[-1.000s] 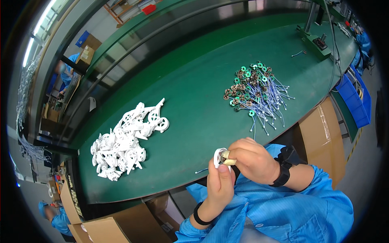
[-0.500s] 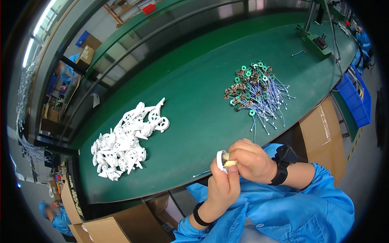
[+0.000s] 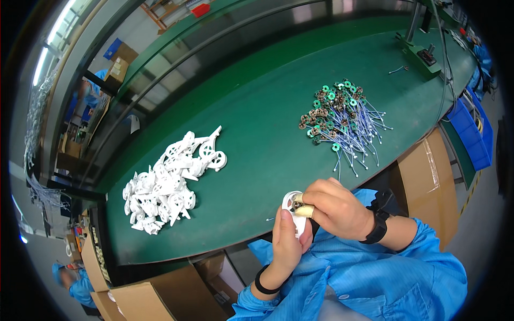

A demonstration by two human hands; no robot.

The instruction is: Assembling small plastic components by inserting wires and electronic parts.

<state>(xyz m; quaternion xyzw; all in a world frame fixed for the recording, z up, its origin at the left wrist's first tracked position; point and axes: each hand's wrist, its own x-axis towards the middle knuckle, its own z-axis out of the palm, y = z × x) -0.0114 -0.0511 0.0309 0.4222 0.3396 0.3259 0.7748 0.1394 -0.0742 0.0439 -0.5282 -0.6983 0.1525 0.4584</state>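
Observation:
My left hand (image 3: 287, 244) is closed around the lower body of a white plastic part (image 3: 301, 224), its ring-shaped end tilted up. My right hand (image 3: 340, 211), with yellowish finger cots on thumb and forefinger, pinches at a small dark round piece (image 3: 296, 205) inside the ring. The fingertips partly hide this piece. Just left of the hands, a thin wire's pale end (image 3: 270, 219) shows over the table edge. A heap of similar white plastic parts (image 3: 166, 187) lies to the left. Farther right is a pile of small round green and brown pieces with blue-white wires (image 3: 345, 120).
The green table (image 3: 251, 144) curves across the view. A green metal stand (image 3: 420, 59) with hanging cables is at the far right. Below the table's right edge are a cardboard box (image 3: 428, 182) and blue bins (image 3: 471, 131); open cartons (image 3: 160, 294) stand lower left. Other people sit farther off.
The white part has turned in my left hand, so its ring and body now face up more. My right fingers have shifted over the ring, and the dark piece inside now shows.

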